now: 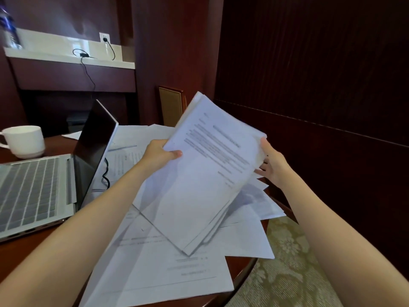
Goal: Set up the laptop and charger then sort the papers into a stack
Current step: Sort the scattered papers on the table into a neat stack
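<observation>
A bundle of printed papers (205, 173) stands tilted above the table, its lower corner resting on loose sheets (168, 273) spread below. My left hand (158, 155) pinches the bundle's left edge with the thumb on top. My right hand (273, 167) holds the right edge, its fingers behind the sheets. An open silver laptop (44, 187) sits at the left, screen dark. A black charger cable (105, 173) runs behind the screen, and another stretch of it leads to a wall socket (104, 38).
A white cup (24, 140) stands behind the laptop. The round wooden table's edge (243, 275) curves at the lower right, with patterned carpet (285, 269) beyond. A white shelf (66, 56) and dark wall panels lie behind. A chair back (171, 105) stands past the table.
</observation>
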Demonstrator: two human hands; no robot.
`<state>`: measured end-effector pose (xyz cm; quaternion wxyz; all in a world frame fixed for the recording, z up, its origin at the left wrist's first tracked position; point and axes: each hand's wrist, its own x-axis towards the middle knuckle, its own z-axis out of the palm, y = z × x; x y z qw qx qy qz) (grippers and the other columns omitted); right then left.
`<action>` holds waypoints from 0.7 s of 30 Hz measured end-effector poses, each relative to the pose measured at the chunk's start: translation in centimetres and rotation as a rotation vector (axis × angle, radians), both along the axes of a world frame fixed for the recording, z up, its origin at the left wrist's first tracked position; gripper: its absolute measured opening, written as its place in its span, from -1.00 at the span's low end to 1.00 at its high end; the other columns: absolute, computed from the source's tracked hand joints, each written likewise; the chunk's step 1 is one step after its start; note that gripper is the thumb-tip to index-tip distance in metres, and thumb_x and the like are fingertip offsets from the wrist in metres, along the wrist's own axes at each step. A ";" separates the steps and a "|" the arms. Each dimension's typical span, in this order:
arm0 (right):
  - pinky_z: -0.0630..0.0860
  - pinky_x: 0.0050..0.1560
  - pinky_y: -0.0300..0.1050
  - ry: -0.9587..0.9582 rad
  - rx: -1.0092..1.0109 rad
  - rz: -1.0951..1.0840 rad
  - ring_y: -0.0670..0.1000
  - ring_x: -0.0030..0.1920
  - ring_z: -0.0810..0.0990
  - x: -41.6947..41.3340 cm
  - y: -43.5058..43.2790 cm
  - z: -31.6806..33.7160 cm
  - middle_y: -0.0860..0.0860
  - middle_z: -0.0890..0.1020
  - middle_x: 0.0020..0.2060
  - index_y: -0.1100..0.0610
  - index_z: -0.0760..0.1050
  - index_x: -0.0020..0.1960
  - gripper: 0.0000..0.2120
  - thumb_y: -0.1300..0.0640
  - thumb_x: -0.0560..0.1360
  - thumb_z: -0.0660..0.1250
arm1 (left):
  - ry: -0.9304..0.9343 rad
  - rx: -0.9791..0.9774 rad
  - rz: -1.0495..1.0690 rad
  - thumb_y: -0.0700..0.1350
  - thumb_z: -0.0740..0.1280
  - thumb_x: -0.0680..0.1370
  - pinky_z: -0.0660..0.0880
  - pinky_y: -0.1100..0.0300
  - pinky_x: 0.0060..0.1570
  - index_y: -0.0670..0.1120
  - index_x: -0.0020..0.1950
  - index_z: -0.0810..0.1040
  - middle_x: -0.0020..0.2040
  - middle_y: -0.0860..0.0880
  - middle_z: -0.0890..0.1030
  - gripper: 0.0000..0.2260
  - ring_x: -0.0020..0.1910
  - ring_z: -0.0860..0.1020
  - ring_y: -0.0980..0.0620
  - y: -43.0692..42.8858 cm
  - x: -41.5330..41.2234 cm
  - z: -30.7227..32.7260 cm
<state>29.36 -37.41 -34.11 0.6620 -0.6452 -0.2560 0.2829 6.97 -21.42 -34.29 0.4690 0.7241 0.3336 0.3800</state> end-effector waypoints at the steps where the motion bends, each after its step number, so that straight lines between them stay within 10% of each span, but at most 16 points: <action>1: 0.52 -0.05 -0.05 0.048 0.037 0.052 0.10 0.13 0.55 -0.3 0.1 -0.1 0.07 0.56 0.15 0.11 0.42 0.31 -0.52 -0.18 0.55 0.17 | -0.059 -0.009 0.009 -0.28 0.39 0.48 0.43 0.29 -0.28 -0.24 0.18 0.55 0.08 -0.15 0.59 -0.72 -0.07 0.53 -0.05 -0.1 0.1 0.1; 9: 0.54 0.06 -0.06 -0.078 0.239 0.031 0.08 0.05 0.58 -4.0 2.7 1.1 0.10 0.59 0.11 0.25 0.46 0.28 -0.65 0.24 0.50 0.35 | -0.335 0.054 0.056 -0.27 0.35 0.51 0.42 0.23 0.13 0.01 0.54 0.03 0.36 0.04 0.38 -0.28 0.24 0.43 0.07 -1.1 1.2 1.5; 14: 0.55 -0.27 -0.34 -0.244 0.373 -0.038 -0.10 -0.16 0.59 -4.6 3.2 4.2 -0.03 0.60 -0.08 0.15 0.51 0.16 -0.77 0.20 0.50 0.36 | -0.427 0.062 0.063 -0.25 0.36 0.51 0.51 0.30 0.01 -0.12 0.33 0.38 0.05 0.09 0.53 -0.60 0.04 0.53 0.10 -0.9 1.3 2.8; 21: 0.60 -0.09 -0.22 -0.272 0.385 0.038 -0.06 -0.04 0.65 -4.2 3.1 3.1 -0.02 0.65 0.00 0.13 0.54 0.15 -0.68 0.13 0.42 0.45 | -0.452 0.029 0.026 -0.14 0.41 0.48 0.50 0.51 -0.24 -0.03 0.16 0.46 -0.04 0.19 0.56 -0.71 -0.09 0.53 0.30 -0.3 0.7 1.8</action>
